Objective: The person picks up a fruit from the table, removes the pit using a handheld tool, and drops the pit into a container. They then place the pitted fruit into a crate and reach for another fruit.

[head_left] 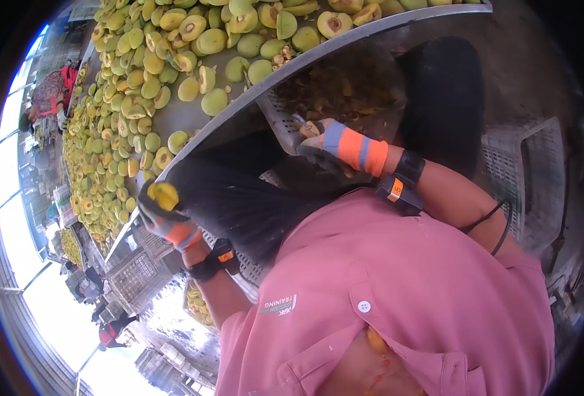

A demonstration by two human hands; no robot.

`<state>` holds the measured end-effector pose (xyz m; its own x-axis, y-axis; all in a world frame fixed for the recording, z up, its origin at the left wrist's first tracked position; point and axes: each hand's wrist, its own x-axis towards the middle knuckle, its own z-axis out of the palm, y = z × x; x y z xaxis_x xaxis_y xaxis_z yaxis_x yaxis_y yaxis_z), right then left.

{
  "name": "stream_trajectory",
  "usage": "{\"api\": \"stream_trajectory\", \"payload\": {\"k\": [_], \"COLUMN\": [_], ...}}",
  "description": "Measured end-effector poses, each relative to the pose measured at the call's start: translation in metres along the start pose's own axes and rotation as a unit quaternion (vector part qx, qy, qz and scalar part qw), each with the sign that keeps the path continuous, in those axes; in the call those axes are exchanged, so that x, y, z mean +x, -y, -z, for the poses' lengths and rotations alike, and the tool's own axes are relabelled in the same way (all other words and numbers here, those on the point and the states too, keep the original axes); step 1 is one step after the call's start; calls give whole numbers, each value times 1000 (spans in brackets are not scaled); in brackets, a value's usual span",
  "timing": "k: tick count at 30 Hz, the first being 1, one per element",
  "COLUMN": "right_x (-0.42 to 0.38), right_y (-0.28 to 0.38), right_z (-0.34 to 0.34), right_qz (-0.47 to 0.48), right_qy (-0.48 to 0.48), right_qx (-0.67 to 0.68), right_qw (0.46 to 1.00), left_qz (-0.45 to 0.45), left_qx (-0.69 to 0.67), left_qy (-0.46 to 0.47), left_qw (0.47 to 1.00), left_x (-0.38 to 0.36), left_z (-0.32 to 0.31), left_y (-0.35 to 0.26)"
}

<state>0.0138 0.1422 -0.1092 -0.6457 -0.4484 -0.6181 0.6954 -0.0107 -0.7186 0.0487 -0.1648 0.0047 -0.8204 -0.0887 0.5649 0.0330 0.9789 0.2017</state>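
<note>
My left hand point(163, 214), in a grey and orange work glove, is closed around a yellow peach half point(164, 195) just off the table's near edge. My right hand point(338, 146), in a matching striped glove, grips a small tool point(310, 129) with a brown handle and a short metal tip. The tip's exact shape is too small to tell. Beyond both hands, halved green-yellow peaches point(211, 41) lie heaped on a metal table point(193, 113), some showing their pit or hollow.
A raised metal rim point(344, 41) borders the table. Below it, a crate point(280, 125) stands near dark scraps point(344, 92) between my legs. Another crate point(526, 178) is on the right, and more crates point(133, 274) stand at left. A co-worker in red point(54, 92) is at the table's far side.
</note>
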Motion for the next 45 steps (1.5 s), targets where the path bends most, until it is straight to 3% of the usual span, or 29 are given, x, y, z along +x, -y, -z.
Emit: {"api": "stream_trajectory", "payload": {"k": [1, 2, 3, 5, 7, 9, 12, 13, 16, 17, 20, 21, 23, 27, 32, 36, 38, 39, 43, 45], "right_x": [4, -5, -5, 2, 12, 20, 28, 13, 71, 74, 111, 111, 142, 151, 153, 143, 129, 120, 81, 57], "right_y": [-8, -2, -4, -10, -18, -19, -15, 3, -10, 1, 17, 24, 8, -14, -35, -28, -15, -6, 15, 11], "right_z": [-3, -6, -7, -10, -4, 7, 17, 25, 77, 86, 126, 130, 145, 122, 138, 156, 154, 151, 128, 105], "right_qz": [26, -1, -22, -58, -20, -28, -37, 5, 43, 54, 24, 6, 13, -21, -12, 17, 52, 81, 177, 121], "right_qy": [5, 25, 16, 1, -18, -70, -140, -159, -259, -285, -157, -137, -31, -45, -56, -104, -101, -85, 52, 165], "right_qx": [-11, -19, -49, -108, -170, -225, -306, -251, -366, -397, -705, -684, -814, -792, -779, -713, -663, -628, -423, -155], "right_qw": [1000, 1000, 998, 992, 985, 972, 941, 955, 893, 871, 691, 717, 579, 609, 624, 693, 740, 770, 887, 966], "left_qz": [53, 239, 403, 492, 442, 649, 618, 608, 579, 517, 384, 329, 228, 52, 35, 60, 0, -30, 13, 1], "left_qx": [27, -219, -441, -319, -344, -500, -512, -516, -525, -404, -373, -368, -298, -103, -128, -173, -182, -186, -316, -339], "left_qy": [3, -47, -95, -35, -11, 30, 21, 19, 5, -20, -80, -82, -62, -19, 26, 33, 31, 29, 130, 198], "left_qw": [998, 945, 796, 809, 828, 573, 596, 603, 623, 755, 841, 866, 925, 993, 991, 983, 983, 982, 940, 920], "left_x": [-19, -36, -55, -107, -165, -259, -254, -247, -226, -171, -68, -47, -22, -2, -7, -5, 2, 4, -15, -28], "left_z": [2, 1, -2, -18, -47, -75, -84, -85, -80, -61, -32, -24, -12, -9, -24, -32, -30, -32, -58, -80], "left_y": [34, 61, 87, 144, 170, 245, 253, 253, 246, 197, 107, 80, 36, -12, -19, -35, -59, -71, -106, -114]}}
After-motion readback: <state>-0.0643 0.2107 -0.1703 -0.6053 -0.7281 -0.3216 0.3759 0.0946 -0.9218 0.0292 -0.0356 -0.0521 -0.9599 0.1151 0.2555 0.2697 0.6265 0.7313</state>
